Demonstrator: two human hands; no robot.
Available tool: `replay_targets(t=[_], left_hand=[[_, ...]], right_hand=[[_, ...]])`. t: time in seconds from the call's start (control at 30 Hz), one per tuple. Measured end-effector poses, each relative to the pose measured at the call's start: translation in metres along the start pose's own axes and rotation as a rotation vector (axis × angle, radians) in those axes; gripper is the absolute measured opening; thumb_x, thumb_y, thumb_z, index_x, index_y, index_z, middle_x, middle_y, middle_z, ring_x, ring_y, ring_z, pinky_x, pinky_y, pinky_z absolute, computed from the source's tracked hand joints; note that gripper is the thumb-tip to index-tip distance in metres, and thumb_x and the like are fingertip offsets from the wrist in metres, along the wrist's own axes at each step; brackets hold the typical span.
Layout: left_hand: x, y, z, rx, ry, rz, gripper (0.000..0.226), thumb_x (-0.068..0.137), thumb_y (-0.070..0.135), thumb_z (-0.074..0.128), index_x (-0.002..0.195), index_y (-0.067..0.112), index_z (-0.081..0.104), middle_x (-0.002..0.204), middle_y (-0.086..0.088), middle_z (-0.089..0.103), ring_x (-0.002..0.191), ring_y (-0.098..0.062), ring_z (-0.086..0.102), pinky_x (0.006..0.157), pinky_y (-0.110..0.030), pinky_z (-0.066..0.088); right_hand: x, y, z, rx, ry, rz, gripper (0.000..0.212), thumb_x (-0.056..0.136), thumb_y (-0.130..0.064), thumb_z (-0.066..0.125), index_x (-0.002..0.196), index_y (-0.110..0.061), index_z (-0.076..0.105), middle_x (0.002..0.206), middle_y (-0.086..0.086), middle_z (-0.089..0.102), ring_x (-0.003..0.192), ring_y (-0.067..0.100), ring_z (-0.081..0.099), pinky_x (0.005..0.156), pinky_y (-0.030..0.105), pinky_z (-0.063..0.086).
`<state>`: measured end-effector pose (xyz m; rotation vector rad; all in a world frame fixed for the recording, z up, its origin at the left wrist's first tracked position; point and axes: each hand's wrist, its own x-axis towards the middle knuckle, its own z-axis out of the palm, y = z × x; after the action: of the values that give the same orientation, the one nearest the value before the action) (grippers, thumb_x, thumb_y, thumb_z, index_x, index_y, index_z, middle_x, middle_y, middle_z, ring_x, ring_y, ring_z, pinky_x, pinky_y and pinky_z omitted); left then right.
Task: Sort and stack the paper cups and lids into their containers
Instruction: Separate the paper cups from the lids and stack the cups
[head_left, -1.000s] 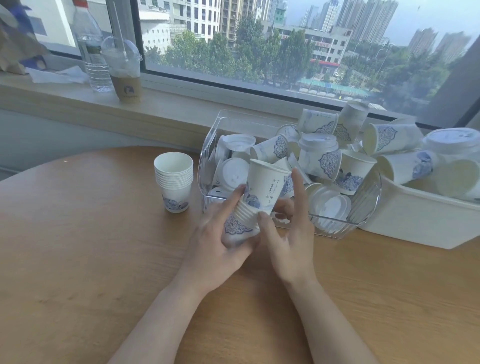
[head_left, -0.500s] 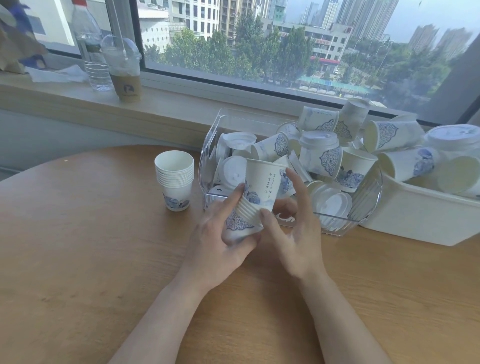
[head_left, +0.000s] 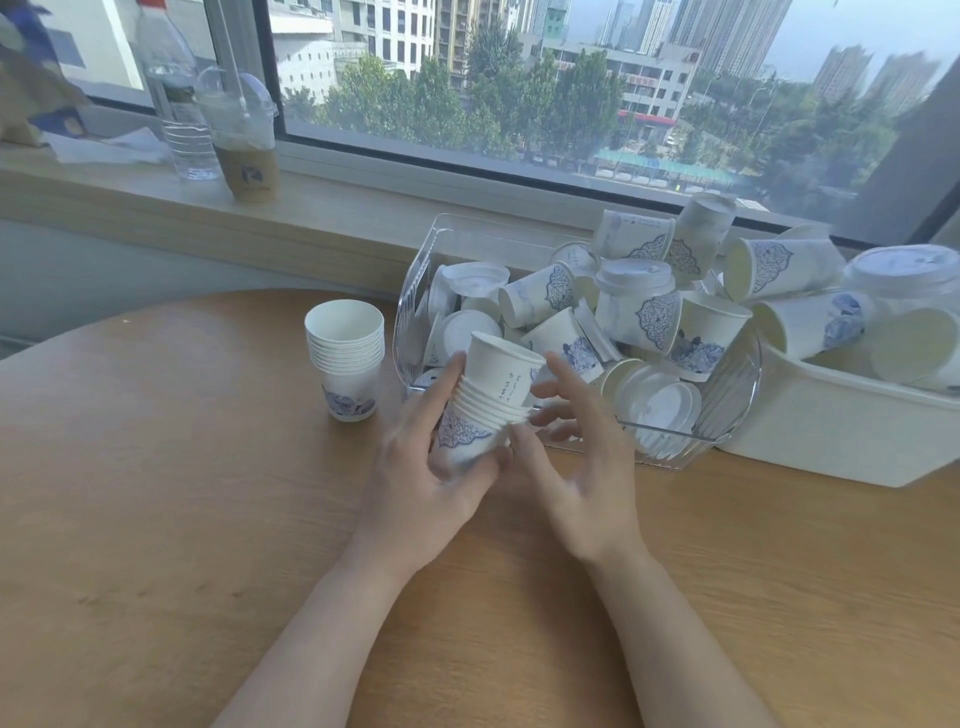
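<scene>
My left hand (head_left: 431, 478) grips a tilted stack of white paper cups with blue patterns (head_left: 485, 400) just above the wooden table. My right hand (head_left: 576, 447) hovers beside the stack's right side, fingers spread, touching it lightly or just apart. A second upright stack of cups (head_left: 345, 358) stands on the table to the left. Behind my hands a clear plastic bin (head_left: 727, 410) holds loose cups and white lids (head_left: 660, 400). A white tub (head_left: 831, 431) to the right is heaped with more cups.
The round wooden table (head_left: 182, 493) stretches left and toward me. A window sill behind carries a water bottle (head_left: 176, 104), a lidded drink cup with a straw (head_left: 244, 130) and crumpled paper (head_left: 109, 148).
The top cup has sunk deeper into the held stack. My right hand has loosened from the stack and its fingers have spread apart.
</scene>
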<state>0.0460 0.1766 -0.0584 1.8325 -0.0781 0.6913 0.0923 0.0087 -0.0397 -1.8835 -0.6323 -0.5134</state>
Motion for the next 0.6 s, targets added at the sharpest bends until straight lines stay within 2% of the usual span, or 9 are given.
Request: replay_targets(t=[0.1, 0.23, 0.3, 0.37, 0.4, 0.53, 0.6], left_hand=[[0.001, -0.002, -0.002, -0.060, 0.049, -0.025, 0.085, 0.084, 0.035, 0.086, 0.159, 0.032, 0.046, 0.151, 0.017, 0.057, 0.146, -0.009, 0.049, 0.109, -0.051, 0.053], [0.002, -0.007, -0.002, -0.021, 0.075, -0.025, 0.090, 0.085, 0.018, 0.091, 0.161, 0.034, 0.043, 0.148, 0.014, 0.060, 0.143, -0.010, 0.052, 0.106, -0.053, 0.056], [0.002, -0.007, -0.003, 0.001, 0.086, -0.021, 0.089, 0.082, 0.027, 0.092, 0.158, 0.037, 0.046, 0.145, 0.016, 0.061, 0.140, -0.010, 0.054, 0.105, -0.051, 0.056], [0.001, -0.005, -0.004, 0.035, 0.091, -0.021, 0.084, 0.078, 0.044, 0.088, 0.152, 0.045, 0.048, 0.140, 0.023, 0.061, 0.135, -0.008, 0.056, 0.102, -0.048, 0.057], [0.001, -0.004, -0.005, 0.053, 0.085, -0.021, 0.082, 0.076, 0.052, 0.084, 0.150, 0.049, 0.048, 0.138, 0.027, 0.059, 0.133, -0.005, 0.055, 0.099, -0.046, 0.058], [0.001, -0.003, -0.004, 0.087, 0.054, -0.015, 0.080, 0.074, 0.058, 0.079, 0.147, 0.052, 0.046, 0.134, 0.046, 0.048, 0.126, 0.009, 0.050, 0.096, -0.045, 0.059], [0.002, -0.003, -0.003, 0.081, 0.059, -0.021, 0.080, 0.074, 0.057, 0.079, 0.147, 0.052, 0.046, 0.132, 0.049, 0.047, 0.123, 0.012, 0.049, 0.096, -0.044, 0.059]], right_hand=[[-0.002, -0.001, 0.002, 0.002, -0.012, -0.006, 0.049, 0.096, -0.043, 0.068, 0.142, -0.027, 0.064, 0.127, -0.014, 0.063, 0.104, 0.018, 0.068, 0.087, 0.035, 0.057], [-0.002, -0.004, 0.002, -0.019, -0.003, 0.001, 0.037, 0.097, -0.034, 0.068, 0.133, -0.025, 0.072, 0.123, -0.010, 0.066, 0.108, 0.017, 0.068, 0.088, 0.038, 0.057], [0.000, -0.008, 0.000, -0.054, -0.009, 0.023, 0.033, 0.098, -0.035, 0.068, 0.129, -0.025, 0.075, 0.120, -0.011, 0.067, 0.112, 0.014, 0.067, 0.093, 0.033, 0.055], [0.006, -0.010, -0.003, -0.141, 0.025, 0.050, 0.031, 0.099, -0.042, 0.062, 0.123, -0.028, 0.077, 0.118, -0.015, 0.067, 0.115, 0.006, 0.064, 0.096, 0.024, 0.050], [0.010, -0.011, -0.005, -0.202, 0.061, 0.068, 0.033, 0.100, -0.046, 0.059, 0.122, -0.029, 0.077, 0.117, -0.015, 0.068, 0.115, 0.003, 0.062, 0.098, 0.025, 0.049], [0.032, -0.002, -0.019, -0.457, 0.116, 0.171, 0.033, 0.103, -0.043, 0.058, 0.128, -0.024, 0.070, 0.117, -0.008, 0.071, 0.110, 0.013, 0.063, 0.098, 0.045, 0.050], [0.039, 0.004, -0.023, -0.533, 0.096, 0.215, 0.036, 0.103, -0.044, 0.056, 0.133, -0.025, 0.064, 0.119, -0.007, 0.070, 0.110, 0.016, 0.063, 0.093, 0.044, 0.051]])
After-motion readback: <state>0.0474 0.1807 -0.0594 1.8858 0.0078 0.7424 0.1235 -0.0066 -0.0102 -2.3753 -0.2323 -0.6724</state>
